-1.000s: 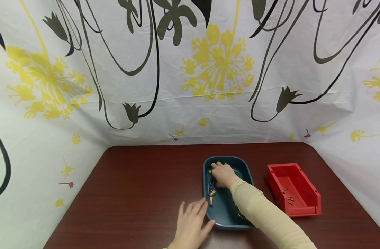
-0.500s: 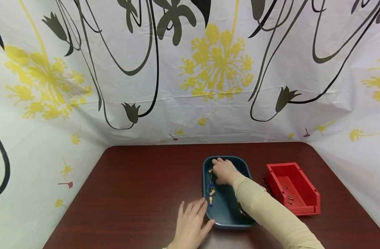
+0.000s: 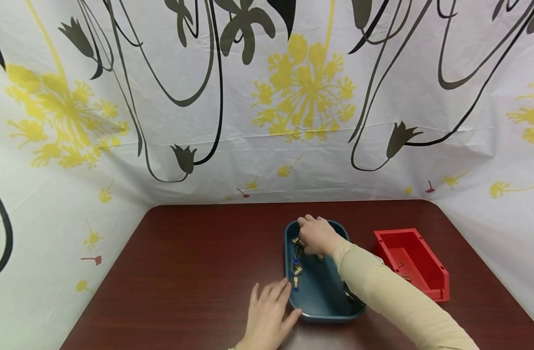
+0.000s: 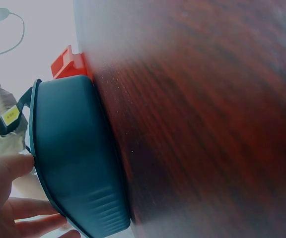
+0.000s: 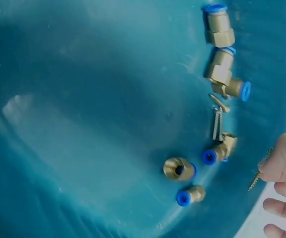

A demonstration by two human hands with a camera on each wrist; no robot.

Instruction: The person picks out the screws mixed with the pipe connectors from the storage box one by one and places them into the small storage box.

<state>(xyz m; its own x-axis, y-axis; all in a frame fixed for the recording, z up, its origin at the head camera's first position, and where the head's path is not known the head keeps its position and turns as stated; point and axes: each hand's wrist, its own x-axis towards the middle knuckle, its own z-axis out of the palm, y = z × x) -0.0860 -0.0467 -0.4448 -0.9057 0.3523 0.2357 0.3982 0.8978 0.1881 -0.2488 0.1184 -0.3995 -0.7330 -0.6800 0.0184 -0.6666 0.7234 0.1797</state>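
Right hand (image 3: 317, 236) pinched screw (image 5: 255, 179) between thumb and finger, above far end of blue tray (image 3: 321, 294). Left hand (image 3: 268, 311) lay with fingers spread and fairly straight, touching tray's left rim near its close end. Brass fittings (image 5: 222, 67) with blue ends lay along tray's left side, loose screws (image 5: 217, 124) among them. Red bin (image 3: 424, 257) stood right of tray, few small metal pieces (image 3: 406, 278) inside. Patterned cloth (image 3: 249, 160) hung behind dark table (image 3: 205, 282).
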